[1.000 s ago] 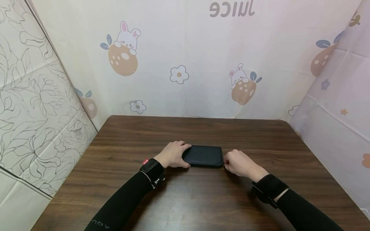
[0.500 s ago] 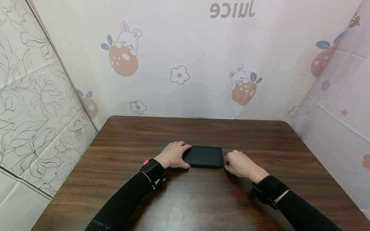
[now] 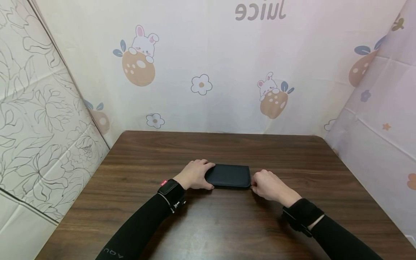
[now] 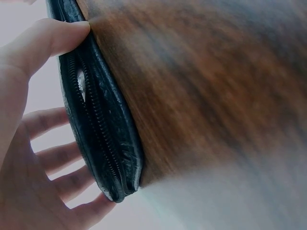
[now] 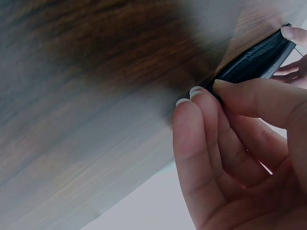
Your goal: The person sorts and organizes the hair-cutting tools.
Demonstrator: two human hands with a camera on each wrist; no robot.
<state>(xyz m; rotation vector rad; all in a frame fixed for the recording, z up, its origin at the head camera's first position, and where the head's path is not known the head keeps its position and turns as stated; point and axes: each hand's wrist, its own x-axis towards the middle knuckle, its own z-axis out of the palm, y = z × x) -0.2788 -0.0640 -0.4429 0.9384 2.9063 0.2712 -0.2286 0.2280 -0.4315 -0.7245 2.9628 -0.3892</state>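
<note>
A black zip wallet (image 3: 228, 176) with a leathery surface lies on the brown wooden table. My left hand (image 3: 195, 174) grips its left end, thumb on the near edge and fingers spread round the far side. In the left wrist view, the zipper teeth (image 4: 103, 132) run along the wallet's edge, and a narrow gap with something pale inside shows beside the thumb. At the wallet's right front corner my right hand (image 3: 268, 184) has its fingers curled. The right wrist view shows its thumb and fingertips (image 5: 223, 86) pinching there; whatever lies between them is hidden.
The wooden table (image 3: 208, 224) reaches back to a pale curtain (image 3: 227, 47) printed with rabbits and flowers. More printed sheets hang at left and right. Black straps (image 3: 171, 193) circle both wrists.
</note>
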